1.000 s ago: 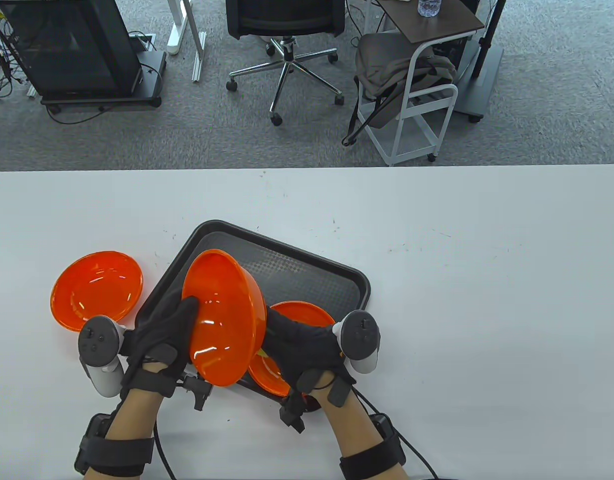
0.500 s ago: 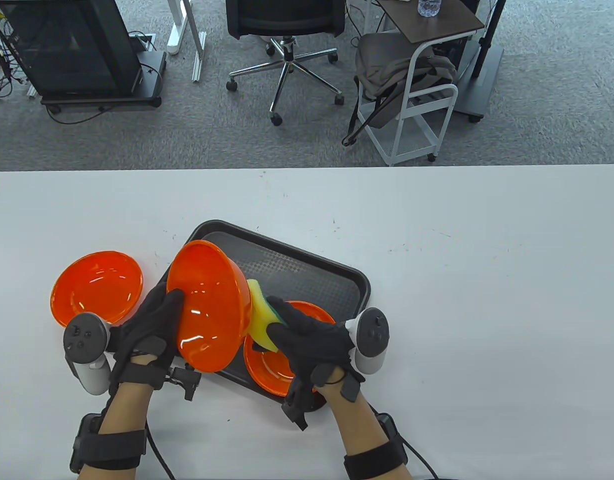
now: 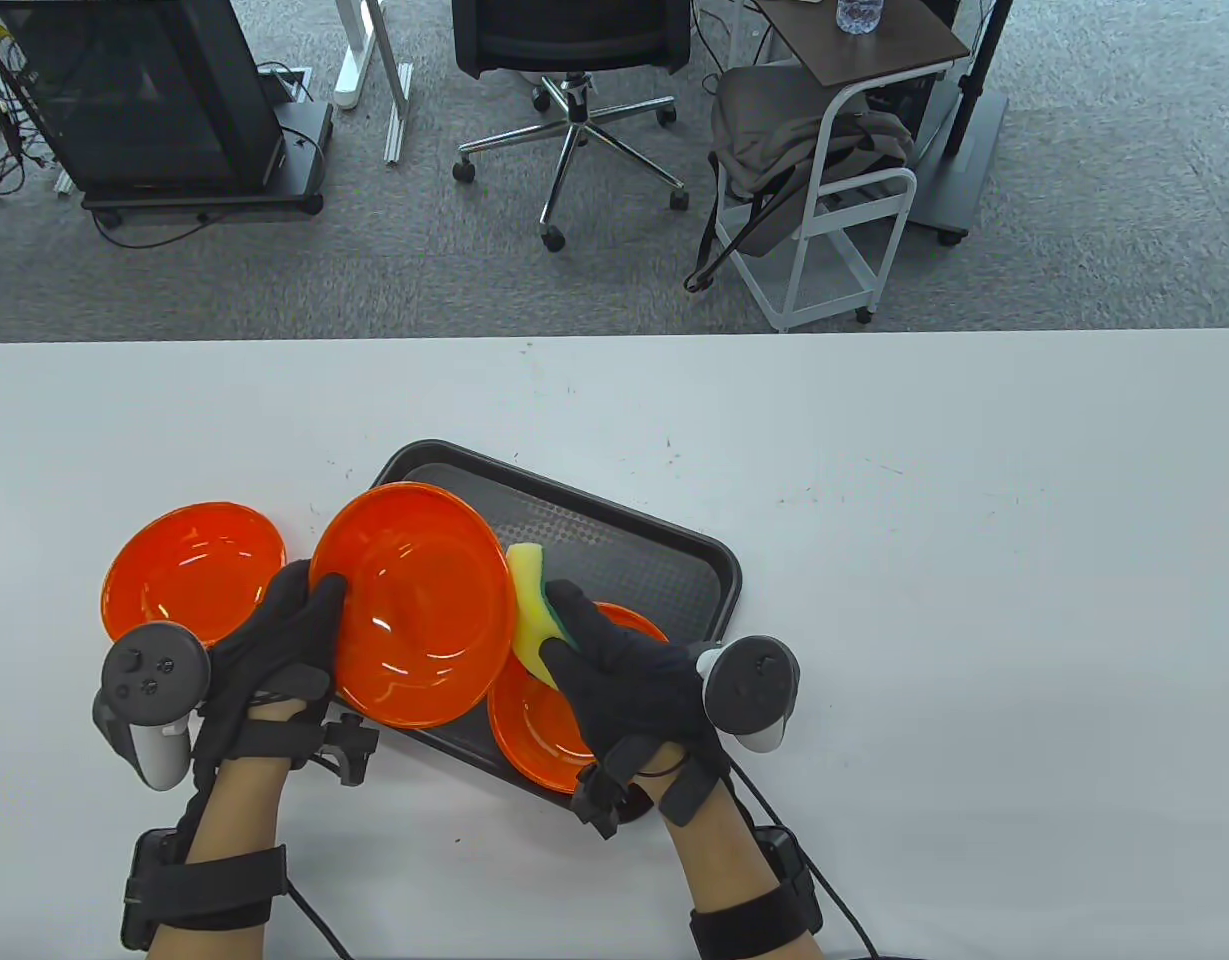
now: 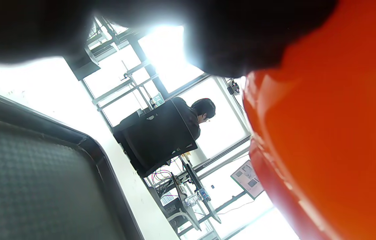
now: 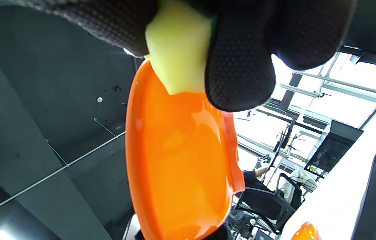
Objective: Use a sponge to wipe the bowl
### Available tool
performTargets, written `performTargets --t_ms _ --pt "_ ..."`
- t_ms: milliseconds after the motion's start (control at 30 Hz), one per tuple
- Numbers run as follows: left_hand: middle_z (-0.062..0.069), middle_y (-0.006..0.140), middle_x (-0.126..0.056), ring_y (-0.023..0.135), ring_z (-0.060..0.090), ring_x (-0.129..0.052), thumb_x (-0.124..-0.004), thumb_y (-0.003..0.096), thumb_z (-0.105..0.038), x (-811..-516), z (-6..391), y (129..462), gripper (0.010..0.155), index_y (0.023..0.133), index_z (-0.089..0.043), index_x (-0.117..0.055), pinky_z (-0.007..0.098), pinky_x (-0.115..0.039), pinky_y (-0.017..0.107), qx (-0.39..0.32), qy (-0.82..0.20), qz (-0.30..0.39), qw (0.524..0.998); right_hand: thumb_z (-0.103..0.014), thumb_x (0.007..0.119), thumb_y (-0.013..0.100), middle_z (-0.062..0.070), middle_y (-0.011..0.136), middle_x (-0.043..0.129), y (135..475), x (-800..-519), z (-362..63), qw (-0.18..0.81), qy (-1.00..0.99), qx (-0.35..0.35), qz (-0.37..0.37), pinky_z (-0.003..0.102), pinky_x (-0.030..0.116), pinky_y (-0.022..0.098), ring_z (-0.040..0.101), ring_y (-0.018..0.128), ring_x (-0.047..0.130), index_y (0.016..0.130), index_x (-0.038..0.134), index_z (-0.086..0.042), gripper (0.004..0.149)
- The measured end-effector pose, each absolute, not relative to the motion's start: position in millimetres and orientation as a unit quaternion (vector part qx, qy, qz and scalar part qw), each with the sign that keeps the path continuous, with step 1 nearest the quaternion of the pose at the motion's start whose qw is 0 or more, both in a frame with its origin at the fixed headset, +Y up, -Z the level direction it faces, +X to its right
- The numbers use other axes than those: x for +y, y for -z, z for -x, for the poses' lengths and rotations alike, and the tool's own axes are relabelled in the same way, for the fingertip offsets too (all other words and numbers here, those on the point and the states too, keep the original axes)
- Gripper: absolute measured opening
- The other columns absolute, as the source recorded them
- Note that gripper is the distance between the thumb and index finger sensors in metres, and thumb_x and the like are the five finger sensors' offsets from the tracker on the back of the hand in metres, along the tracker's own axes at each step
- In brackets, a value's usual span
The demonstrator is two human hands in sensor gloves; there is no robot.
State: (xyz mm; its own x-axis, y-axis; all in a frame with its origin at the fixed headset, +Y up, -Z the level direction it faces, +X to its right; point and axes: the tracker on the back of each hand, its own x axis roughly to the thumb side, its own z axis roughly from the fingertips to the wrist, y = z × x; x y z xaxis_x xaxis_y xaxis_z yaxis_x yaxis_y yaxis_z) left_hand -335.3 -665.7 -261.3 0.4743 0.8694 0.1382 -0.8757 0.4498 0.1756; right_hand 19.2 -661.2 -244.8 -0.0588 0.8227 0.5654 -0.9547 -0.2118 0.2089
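Note:
My left hand grips an orange bowl by its left rim and holds it above the left part of the black tray, its open side facing up. The bowl fills the right of the left wrist view. My right hand holds a yellow and green sponge just right of the bowl's rim. In the right wrist view the sponge sits between my gloved fingers, by the bowl's edge.
A second orange bowl lies in the tray under my right hand. A third orange bowl sits on the white table, left of the tray. The table's far edge runs across the middle of the table view.
The held bowl has swung from tilted on edge to nearly level and shifted left. The sponge, hidden behind the bowl one second ago, now shows beside its right rim.

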Motion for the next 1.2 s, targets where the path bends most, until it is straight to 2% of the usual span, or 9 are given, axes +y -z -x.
performTargets --t_ms 133,267,400,600,833,1200 --pt "-0.003 0.026 -0.098 -0.005 0.007 -0.091 -0.079 0.0512 -0.052 -667.2 340.6 264.6 0.053 0.087 -0.013 -0.081 0.033 -0.091 0.010 -0.006 -0.532 -0.100 0.841 -0.031 0.075 0.057 0.027 0.086 0.083 246.2 -664.0 -22.5 0.619 -0.725 -0.110 -0.280 0.058 0.077 0.047 0.033 0.055 0.099 0.096 0.057 -0.005 0.050" --pt "-0.002 0.026 -0.098 -0.005 0.007 -0.091 -0.078 0.0516 -0.052 -667.3 353.9 266.4 0.054 0.089 -0.014 -0.080 0.034 -0.091 0.010 0.025 -0.524 -0.122 0.843 -0.031 0.075 0.057 0.027 0.086 0.083 247.3 -665.1 -25.9 0.620 -0.727 -0.111 -0.274 0.058 0.077 0.047 0.033 0.055 0.099 0.096 0.057 -0.005 0.050" --pt "-0.001 0.026 -0.098 -0.003 0.008 -0.092 -0.077 0.0518 -0.052 -669.6 372.9 266.6 0.054 0.091 -0.015 -0.079 0.034 -0.091 0.011 0.073 -0.503 -0.143 0.849 -0.031 0.075 0.057 0.027 0.086 0.083 248.7 -666.0 -28.8 0.622 -0.727 -0.108 -0.269 0.058 0.077 0.047 0.033 0.055 0.099 0.096 0.057 -0.005 0.050" --pt "-0.001 0.027 -0.098 -0.002 0.009 -0.092 -0.077 0.0520 -0.052 -677.7 405.4 265.1 0.054 0.092 -0.015 -0.079 0.035 -0.091 0.012 0.146 -0.507 -0.170 0.832 -0.031 0.074 0.057 0.027 0.086 0.083 250.1 -666.1 -32.6 0.611 -0.738 -0.107 -0.266 0.058 0.077 0.047 0.034 0.055 0.099 0.096 0.057 -0.005 0.050" --pt "0.000 0.030 -0.098 0.000 0.009 -0.093 -0.076 0.0527 -0.051 -692.9 439.5 257.1 0.055 0.093 -0.015 -0.076 0.036 -0.090 0.014 0.228 -0.566 -0.197 0.767 -0.031 0.074 0.057 0.027 0.086 0.083 251.6 -665.2 -38.7 0.620 -0.731 -0.112 -0.260 0.058 0.077 0.047 0.034 0.055 0.099 0.096 0.057 -0.005 0.050" --pt "0.003 0.040 -0.096 0.008 0.010 -0.094 -0.071 0.0538 -0.050 -712.0 459.9 247.9 0.059 0.100 -0.014 -0.063 0.037 -0.090 0.021 0.304 -0.603 -0.232 0.700 -0.031 0.074 0.058 0.027 0.086 0.083 253.5 -668.3 -45.5 0.634 -0.725 -0.113 -0.246 0.058 0.077 0.047 0.034 0.055 0.099 0.096 0.056 -0.005 0.050"
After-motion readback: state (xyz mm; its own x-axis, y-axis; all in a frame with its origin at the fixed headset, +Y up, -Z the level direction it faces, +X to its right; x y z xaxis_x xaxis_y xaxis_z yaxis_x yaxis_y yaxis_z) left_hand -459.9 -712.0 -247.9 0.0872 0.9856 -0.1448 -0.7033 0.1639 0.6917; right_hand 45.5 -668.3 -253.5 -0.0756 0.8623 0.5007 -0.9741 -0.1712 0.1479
